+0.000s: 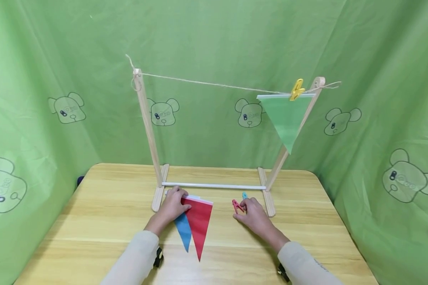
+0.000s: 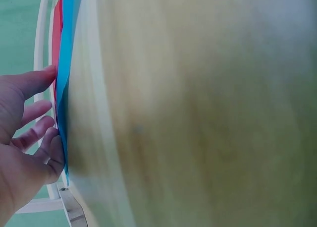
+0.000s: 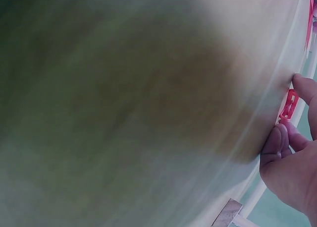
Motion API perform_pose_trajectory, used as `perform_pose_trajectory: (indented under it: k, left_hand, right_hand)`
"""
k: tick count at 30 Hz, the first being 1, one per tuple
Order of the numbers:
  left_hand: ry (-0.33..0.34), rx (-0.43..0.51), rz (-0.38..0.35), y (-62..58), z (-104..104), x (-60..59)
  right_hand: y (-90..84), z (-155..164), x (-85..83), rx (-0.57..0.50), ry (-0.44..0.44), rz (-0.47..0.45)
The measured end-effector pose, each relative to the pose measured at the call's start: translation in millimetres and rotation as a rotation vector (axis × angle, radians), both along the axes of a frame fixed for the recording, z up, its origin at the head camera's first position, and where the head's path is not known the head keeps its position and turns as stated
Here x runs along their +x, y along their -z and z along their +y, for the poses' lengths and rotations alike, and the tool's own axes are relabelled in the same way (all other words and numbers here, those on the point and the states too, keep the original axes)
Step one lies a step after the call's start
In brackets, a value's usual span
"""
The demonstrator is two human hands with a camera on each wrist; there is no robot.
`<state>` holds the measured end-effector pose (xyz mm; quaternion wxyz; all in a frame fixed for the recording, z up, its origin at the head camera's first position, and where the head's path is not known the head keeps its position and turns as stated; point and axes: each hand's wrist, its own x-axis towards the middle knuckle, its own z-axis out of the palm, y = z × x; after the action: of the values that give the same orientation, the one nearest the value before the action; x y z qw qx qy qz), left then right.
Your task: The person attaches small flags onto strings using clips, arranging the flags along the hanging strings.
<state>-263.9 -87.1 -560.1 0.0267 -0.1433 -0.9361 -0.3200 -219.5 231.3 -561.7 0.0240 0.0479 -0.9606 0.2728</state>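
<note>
On the wooden table (image 1: pixel 103 213), the red flag (image 1: pixel 199 221) and the blue flag (image 1: pixel 184 232) under it are pressed flat by the left hand (image 1: pixel 172 206), its fingers straight. Further right, the red clip (image 1: pixel 237 206) is pinched by the right hand (image 1: pixel 254 213), with a blue clip (image 1: pixel 244 195) just beside. Up on the string (image 1: pixel 214 84), a green flag (image 1: pixel 286 118) is held by a yellow clip (image 1: pixel 297 90).

a staged recording booth rather than a lived-in room — green cloth (image 1: pixel 214 39) printed with cartoon bears hangs close on three sides of a small wooden table (image 1: pixel 103 221), which carries a wooden rack (image 1: pixel 148 130) strung with twine (image 1: pixel 214 83).
</note>
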Motion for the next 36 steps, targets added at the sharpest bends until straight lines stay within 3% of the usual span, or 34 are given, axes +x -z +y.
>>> perform_pose_trajectory:
  k: [11,18,36]
  left_hand:
    - [0.001,0.006,0.055,1.2,0,-2.0]
    - [-0.027,0.013,0.034,-1.3,1,-3.1]
    - [-0.01,-0.049,-0.092,-17.7,5,-8.4]
  right_hand:
    - [0.7,1,-0.6,-0.007,-0.01,0.009]
    - [0.6,1,-0.9,-0.025,-0.009,0.002]
    - [-2.2,3,-0.6,-0.034,-0.005,-0.029]
